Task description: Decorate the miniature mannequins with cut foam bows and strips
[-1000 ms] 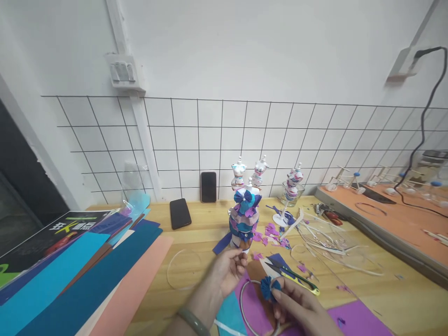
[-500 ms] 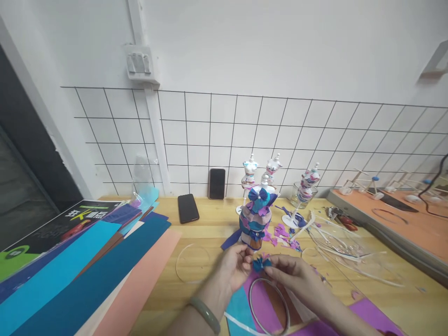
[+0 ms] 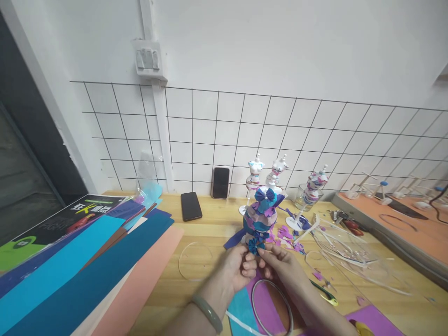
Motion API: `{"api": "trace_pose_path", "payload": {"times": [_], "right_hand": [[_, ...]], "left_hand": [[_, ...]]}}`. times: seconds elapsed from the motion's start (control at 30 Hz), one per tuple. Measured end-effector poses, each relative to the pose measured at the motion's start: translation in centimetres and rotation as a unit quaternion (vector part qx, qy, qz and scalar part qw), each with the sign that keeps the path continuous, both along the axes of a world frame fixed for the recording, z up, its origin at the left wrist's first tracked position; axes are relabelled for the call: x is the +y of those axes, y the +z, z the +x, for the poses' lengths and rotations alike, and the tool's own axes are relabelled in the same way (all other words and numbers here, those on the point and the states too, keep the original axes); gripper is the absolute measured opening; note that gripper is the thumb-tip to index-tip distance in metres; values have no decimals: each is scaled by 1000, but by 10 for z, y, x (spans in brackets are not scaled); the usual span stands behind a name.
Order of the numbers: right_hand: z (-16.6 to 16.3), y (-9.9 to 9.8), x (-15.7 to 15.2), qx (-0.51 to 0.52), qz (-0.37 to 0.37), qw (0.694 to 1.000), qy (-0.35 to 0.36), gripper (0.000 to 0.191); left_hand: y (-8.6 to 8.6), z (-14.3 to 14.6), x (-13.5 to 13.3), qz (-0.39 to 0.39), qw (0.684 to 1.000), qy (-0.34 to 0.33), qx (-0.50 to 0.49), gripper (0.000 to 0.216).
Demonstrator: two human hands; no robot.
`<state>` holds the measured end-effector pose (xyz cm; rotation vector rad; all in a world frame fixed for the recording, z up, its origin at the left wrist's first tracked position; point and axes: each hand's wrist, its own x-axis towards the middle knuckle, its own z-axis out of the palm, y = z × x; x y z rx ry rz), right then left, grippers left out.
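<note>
A small mannequin (image 3: pixel 261 219) dressed in ruffled blue, purple and pale pink paper stands in front of me, a blue bow at its chest. At the base of its skirt is a folded blue paper bow (image 3: pixel 256 246). My right hand (image 3: pixel 280 263) pinches that bow between thumb and fingers. My left hand (image 3: pixel 241 268) has its fingers curled closed just left of the bow, against the bottom of the mannequin; what they grip is hidden. Below both hands lie a metal ring (image 3: pixel 252 298) and coloured paper sheets (image 3: pixel 241 308).
Long paper strips (image 3: pixel 115 266) spread across the left side. Two phones (image 3: pixel 191 206) are at the back. More mannequins (image 3: pixel 312 189) stand behind, with purple scraps (image 3: pixel 285 233) nearby. Clear tubing and white strips (image 3: pixel 353 254), a green-yellow cutter (image 3: pixel 325 294) and an orange board (image 3: pixel 381 219) are at right.
My right hand has moved left and up, carrying the blue bow to the bottom of the mannequin's skirt. The view has shifted slightly, and the cutter now shows beside my right forearm.
</note>
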<state>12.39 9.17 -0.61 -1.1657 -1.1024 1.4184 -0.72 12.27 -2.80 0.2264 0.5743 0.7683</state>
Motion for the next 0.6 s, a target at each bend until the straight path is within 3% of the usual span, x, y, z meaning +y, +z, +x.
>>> {"api": "trace_pose_path", "payload": {"times": [0.2,0.33,0.6], "right_hand": [[-6,-1,2,-30,-9,999,-22,33],[-5,-2,4,-50,-1,998,-33,36],[-4,-1,3,-69,3,997,-42,37]], "left_hand": [[10,1,-5,-8,1000,-7,-1,29],[18,0,-8,-8,1000,-13,-1,23],[12,-1,-6,-11,1000,-22,-14,16]]}}
